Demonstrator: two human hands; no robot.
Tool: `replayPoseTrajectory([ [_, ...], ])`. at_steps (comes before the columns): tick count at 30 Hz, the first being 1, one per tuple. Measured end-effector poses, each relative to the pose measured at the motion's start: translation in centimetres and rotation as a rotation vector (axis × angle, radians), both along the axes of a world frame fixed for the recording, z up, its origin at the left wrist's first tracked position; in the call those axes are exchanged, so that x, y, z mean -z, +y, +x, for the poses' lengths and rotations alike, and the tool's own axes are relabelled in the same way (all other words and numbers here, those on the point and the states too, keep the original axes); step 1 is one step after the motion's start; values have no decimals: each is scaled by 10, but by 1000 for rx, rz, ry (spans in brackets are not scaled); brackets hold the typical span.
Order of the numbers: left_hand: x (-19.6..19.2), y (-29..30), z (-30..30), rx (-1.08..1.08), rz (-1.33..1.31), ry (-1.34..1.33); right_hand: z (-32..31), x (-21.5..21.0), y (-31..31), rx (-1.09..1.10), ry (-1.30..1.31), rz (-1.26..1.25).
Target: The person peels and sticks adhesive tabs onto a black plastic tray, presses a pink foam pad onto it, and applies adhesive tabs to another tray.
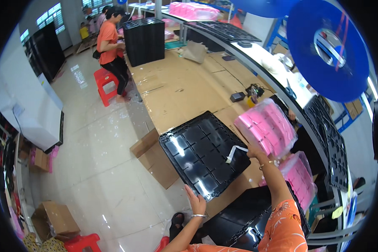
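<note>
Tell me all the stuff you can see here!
Black tray: one, glossy black, tilted over the cardboard-covered table.
White strip: one, against the tray.
Pink bags: two, right of the tray.
Stack of black trays: one, far end of the table.
Blue reel: one, top right.
Red stool: one, on the floor by a seated person in orange.
Cardboard boxes: several, brown, on the floor.
Left hand: on the tray's near edge.
Right hand: fingers at the white strip.

Head-worn fisheye looks down, close above the workbench (185,90).
</note>
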State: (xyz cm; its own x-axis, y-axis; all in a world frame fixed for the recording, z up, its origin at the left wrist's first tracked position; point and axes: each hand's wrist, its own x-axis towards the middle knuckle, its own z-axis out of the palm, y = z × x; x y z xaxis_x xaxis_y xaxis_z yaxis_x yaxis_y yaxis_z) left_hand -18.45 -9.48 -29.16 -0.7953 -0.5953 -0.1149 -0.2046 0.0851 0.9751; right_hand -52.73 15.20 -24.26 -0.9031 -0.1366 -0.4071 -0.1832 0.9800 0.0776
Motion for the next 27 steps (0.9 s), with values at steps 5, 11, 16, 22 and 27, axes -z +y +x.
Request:
replayPoseTrajectory([
  [5, -4, -8, -12, -38, 49, -62, 22, -29, -36, 38, -232, -147],
  [11, -7, -49, -38, -24, -64, -61, 32, -9, -41, -35, -206, -277],
  [16, 3, -59, -64, -71, -200, -12, 33, 17, -50, -68, -18, -328],
  [22, 20, -80, -75, -192, -285, 32, 25, 11, -57, -130, 103, -414],
  [27, 0, -178, -189, -269, -548, 100, 28, -2, -52, -119, 70, -340],
])
